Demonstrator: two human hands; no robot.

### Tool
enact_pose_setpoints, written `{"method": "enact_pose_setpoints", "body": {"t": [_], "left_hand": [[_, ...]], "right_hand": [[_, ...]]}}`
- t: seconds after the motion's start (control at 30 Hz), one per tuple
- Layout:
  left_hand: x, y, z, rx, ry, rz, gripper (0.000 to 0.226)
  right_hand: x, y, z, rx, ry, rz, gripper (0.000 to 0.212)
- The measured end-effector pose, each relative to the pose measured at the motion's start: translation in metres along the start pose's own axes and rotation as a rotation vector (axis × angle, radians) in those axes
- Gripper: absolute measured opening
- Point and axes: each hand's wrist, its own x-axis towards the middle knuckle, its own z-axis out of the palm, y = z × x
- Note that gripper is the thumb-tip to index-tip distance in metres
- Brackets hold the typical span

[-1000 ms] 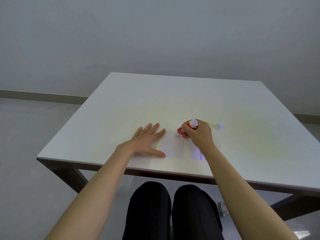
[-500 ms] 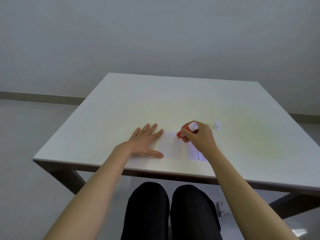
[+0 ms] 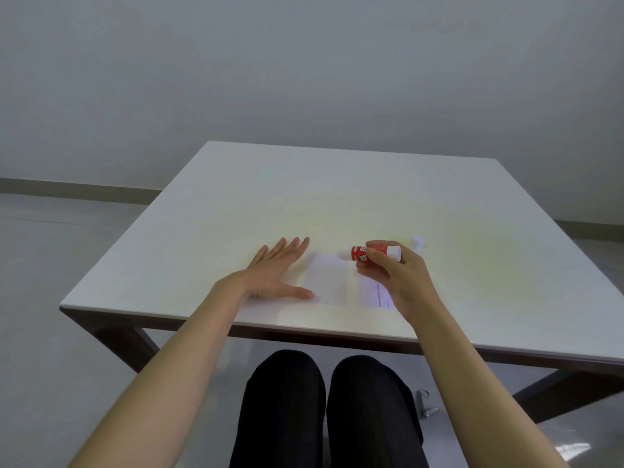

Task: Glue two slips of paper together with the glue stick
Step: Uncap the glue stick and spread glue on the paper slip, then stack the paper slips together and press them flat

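Note:
Two white paper slips lie side by side near the table's front edge: the left slip [image 3: 326, 278] and the right slip [image 3: 373, 292], which has a printed line and is partly under my right hand. My right hand [image 3: 396, 275] grips the red glue stick [image 3: 363, 254] with a white base, held nearly level, its open end pointing left over the left slip's far right corner. My left hand [image 3: 275, 271] lies flat, fingers spread, at the left slip's left edge, thumb along its near side. The white cap [image 3: 418, 240] stands on the table just beyond my right hand.
The white table [image 3: 337, 197] has its front edge [image 3: 236, 324] close to my lap. My knees in black trousers show under it. A small metal object [image 3: 426, 405] lies on the floor by my right leg. A grey wall stands behind.
My right hand has tipped the glue stick from steeply tilted to nearly level and lifted it slightly over the left slip's far corner. My left hand has stayed flat on the slip's left side.

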Motion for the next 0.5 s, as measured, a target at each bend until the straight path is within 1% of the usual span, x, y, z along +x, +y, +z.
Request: {"method": "enact_pose_setpoints", "body": {"t": [0.03,0.07,0.13,0.17,0.23,0.27,0.3,0.37,0.43,0.5], "left_hand": [[-0.004,0.003,-0.003,-0.128,0.035,0.012,0.102],[-0.008,0.009,-0.006,-0.335,0.098,0.032,0.096],[-0.017,0.028,-0.01,-0.811,0.268,0.114,0.081],[-0.019,0.041,-0.01,-0.951,0.346,0.178,0.067],[-0.02,0.067,-0.005,-1.021,0.47,0.242,0.03],[-0.021,0.078,-0.003,-1.046,0.531,0.234,0.018],[-0.021,0.085,-0.003,-1.084,0.591,0.208,0.012],[-0.02,0.086,-0.006,-1.101,0.677,0.131,0.006],[-0.017,0.079,-0.017,-1.046,0.717,0.065,0.007],[-0.011,0.07,-0.033,-0.937,0.776,-0.019,0.011]], "right_hand": [[-0.004,-0.001,0.003,0.196,-0.007,0.059,0.007],[-0.008,-0.001,0.008,0.365,-0.009,0.116,0.008],[-0.015,0.001,0.02,0.581,-0.011,0.22,0.008],[-0.018,0.002,0.027,0.65,-0.012,0.27,0.009],[-0.023,0.005,0.041,0.731,-0.014,0.355,0.013],[-0.024,0.006,0.046,0.729,-0.018,0.38,0.015],[-0.025,0.007,0.051,0.694,-0.025,0.39,0.017],[-0.026,0.009,0.055,0.516,-0.038,0.359,0.021],[-0.027,0.012,0.054,0.245,-0.029,0.276,0.022],[-0.031,0.016,0.05,-0.137,-0.014,0.151,0.024]]}}
